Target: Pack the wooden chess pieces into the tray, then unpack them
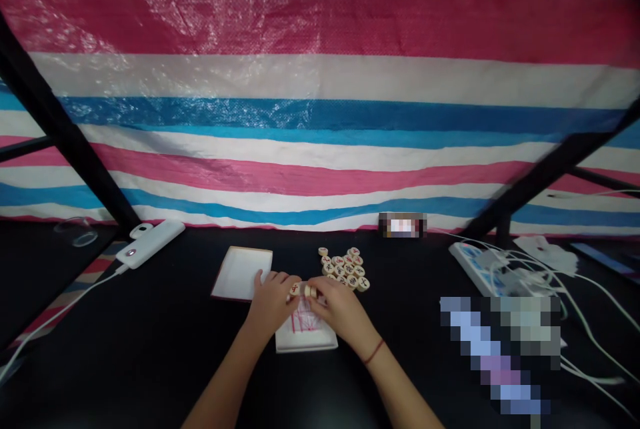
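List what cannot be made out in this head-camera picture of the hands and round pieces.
All in the head view:
Characters on the pile of pieces: too small to read.
Held pieces: partly hidden by the fingers of the left hand and right hand.
Red-lined sheet: upper part hidden by both hands.
Object at the back: pixelated.
Lower-right patch: pixelated, hiding what lies there.

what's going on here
A person is holding round wooden chess pieces between the fingers of their left hand and right hand, just above a white sheet with red lines. More pieces sit in a loose pile just beyond the hands, and a white pad lies to the left.
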`<state>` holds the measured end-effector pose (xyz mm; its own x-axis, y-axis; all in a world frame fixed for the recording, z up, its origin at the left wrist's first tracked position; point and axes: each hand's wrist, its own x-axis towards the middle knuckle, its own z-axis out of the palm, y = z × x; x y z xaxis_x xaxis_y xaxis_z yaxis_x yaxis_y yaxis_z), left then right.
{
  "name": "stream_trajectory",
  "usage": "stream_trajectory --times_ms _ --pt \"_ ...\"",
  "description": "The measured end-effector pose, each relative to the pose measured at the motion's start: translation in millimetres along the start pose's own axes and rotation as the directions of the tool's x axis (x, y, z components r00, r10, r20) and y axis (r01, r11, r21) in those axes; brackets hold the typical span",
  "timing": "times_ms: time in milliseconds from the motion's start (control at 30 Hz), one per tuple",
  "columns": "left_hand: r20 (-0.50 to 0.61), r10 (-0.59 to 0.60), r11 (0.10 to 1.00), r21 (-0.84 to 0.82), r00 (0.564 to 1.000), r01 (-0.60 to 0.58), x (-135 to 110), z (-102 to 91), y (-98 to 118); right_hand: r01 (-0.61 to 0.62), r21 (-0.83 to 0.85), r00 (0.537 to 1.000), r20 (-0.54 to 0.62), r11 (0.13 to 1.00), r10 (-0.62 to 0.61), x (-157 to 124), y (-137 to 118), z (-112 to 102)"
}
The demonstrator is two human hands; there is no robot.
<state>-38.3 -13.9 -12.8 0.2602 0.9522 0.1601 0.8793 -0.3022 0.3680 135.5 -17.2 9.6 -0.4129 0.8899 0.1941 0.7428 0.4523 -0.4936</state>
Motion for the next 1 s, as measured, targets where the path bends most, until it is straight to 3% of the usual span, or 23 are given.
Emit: stream_trajectory --times_ms 100,167,300,500,667,1000 --pt "-0.013 0.009 1.000 -0.013 1.000 -0.009 -0.6 -1.1 -1.5 0.079 -0.174 0.997 -0.013 0.982 -0.082 2.3 -2.6 10.5" --pt "-0.005 0.024 0.999 -0.038 1.000 -0.025 -1.1 -2.3 -2.9 0.119 -0.202 0.992 -0.008 0.972 -0.123 5.2 -1.3 13.5" --pt "0.021 0.036 0.997 -0.066 0.999 -0.035 -0.1 -4.6 -4.0 0.131 -0.059 0.989 -0.061 0.990 -0.135 3.8 5.4 11.4" --pt "0.026 0.099 0.995 -0.007 0.995 -0.099 11.3 -2.4 8.6 0.106 0.082 0.960 -0.268 0.991 -0.080 -9.8 18.0 10.5" --pt "0.013 0.087 0.995 0.050 0.996 -0.088 13.0 1.6 16.4 0.102 0.008 0.970 -0.221 0.995 -0.098 -10.6 14.7 14.0" --pt "0.020 0.095 0.995 -0.023 0.995 -0.094 3.3 2.7 5.5 0.186 -0.021 0.963 -0.194 0.982 -0.187 -5.5 16.7 24.9"
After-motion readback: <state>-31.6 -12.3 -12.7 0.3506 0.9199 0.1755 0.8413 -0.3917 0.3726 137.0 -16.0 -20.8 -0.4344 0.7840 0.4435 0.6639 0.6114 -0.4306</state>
